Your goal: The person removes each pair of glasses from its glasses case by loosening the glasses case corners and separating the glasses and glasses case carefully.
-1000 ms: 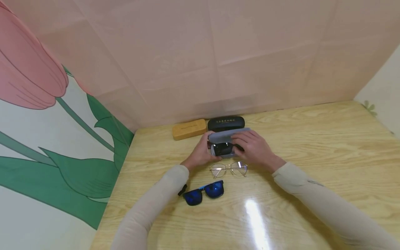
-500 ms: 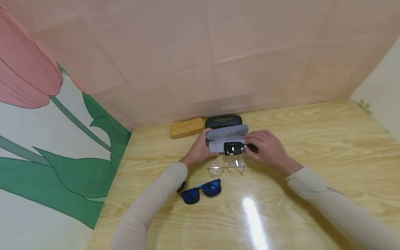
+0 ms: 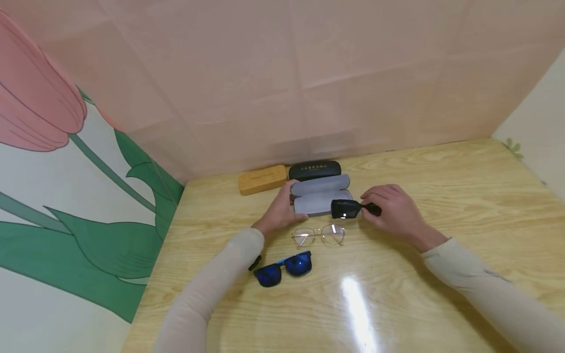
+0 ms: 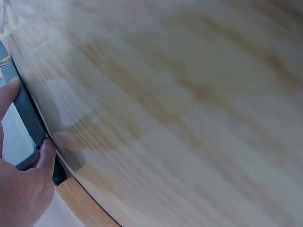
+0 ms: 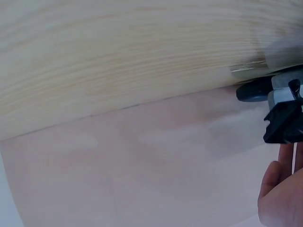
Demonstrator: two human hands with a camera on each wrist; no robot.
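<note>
Meanwhile the right hand (image 3: 395, 211) pinched black sunglasses (image 3: 346, 209) in its fingers, just beside the right end of the open grey case (image 3: 320, 196) on the table (image 3: 441, 196); the left hand (image 3: 282, 211) gripped that case's left end, fingers curled around it.

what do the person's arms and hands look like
Both arms wear long, close-fitting sleeves of pale beige cloth, the left sleeve and right sleeve ending at the wrists. The left hand and right hand are bare: no gloves, and no rings, watch or markings show.
</note>
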